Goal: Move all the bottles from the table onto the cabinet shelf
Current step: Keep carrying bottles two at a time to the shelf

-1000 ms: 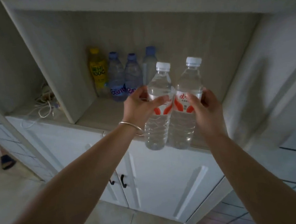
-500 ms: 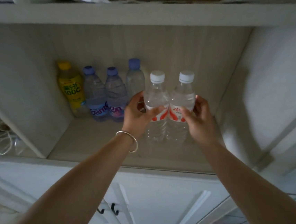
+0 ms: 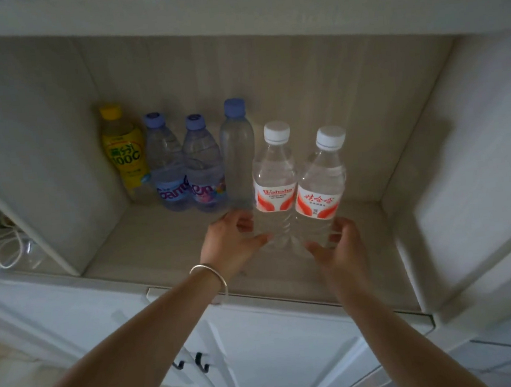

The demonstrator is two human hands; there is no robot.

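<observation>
Head view, pale wood-grain cabinet shelf [image 3: 160, 252], left to right: yellow bottle [image 3: 124, 156]; two blue-capped bottles [image 3: 169, 170] [image 3: 204, 173]; taller unlabelled bottle [image 3: 237, 151]; two white-capped bottles [image 3: 274, 176] [image 3: 322, 183], upright and touching. My left hand [image 3: 231, 242] and right hand [image 3: 340, 247], fingers loosely spread, flank their bases. White cabinet doors [image 3: 278, 347] below.

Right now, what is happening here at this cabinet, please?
A person is setting two clear white-capped bottles on the cabinet shelf. The left hand is at the base of the left bottle, the right hand at the base of the right bottle; both hands look loosened, fingers spread. Both bottles stand upright, side by side. Behind them to the left stand a yellow bottle and three blue-capped bottles.
</observation>
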